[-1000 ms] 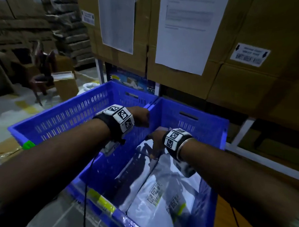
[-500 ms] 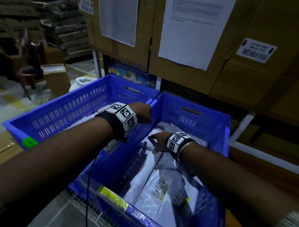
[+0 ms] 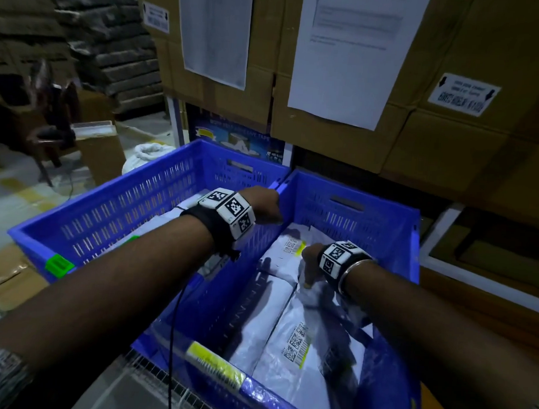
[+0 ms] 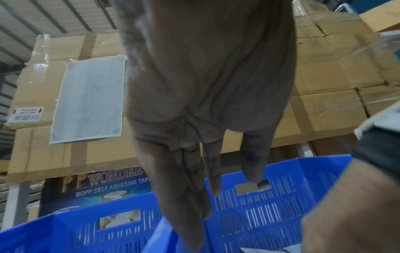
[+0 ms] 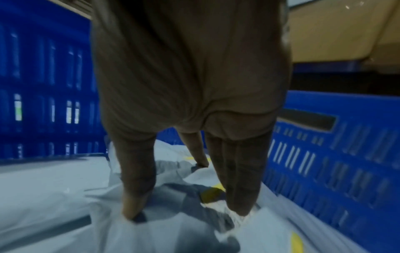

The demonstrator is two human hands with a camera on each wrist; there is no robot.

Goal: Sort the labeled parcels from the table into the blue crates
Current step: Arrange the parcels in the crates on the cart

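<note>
Right hand (image 3: 309, 262): fingers straight, tips pressing into a white parcel (image 3: 294, 251) at the far end of the right crate (image 3: 385, 215). Left hand (image 3: 263, 205): fingers straight, holding nothing, over the crates' shared rim. Left crate (image 3: 132, 207): parcels inside. Cartons (image 3: 437, 72) behind.

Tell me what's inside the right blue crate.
The right blue crate holds several white labeled parcels, overlapping. The right hand presses down on them with straight fingers. The crate's floor is covered by them.
</note>
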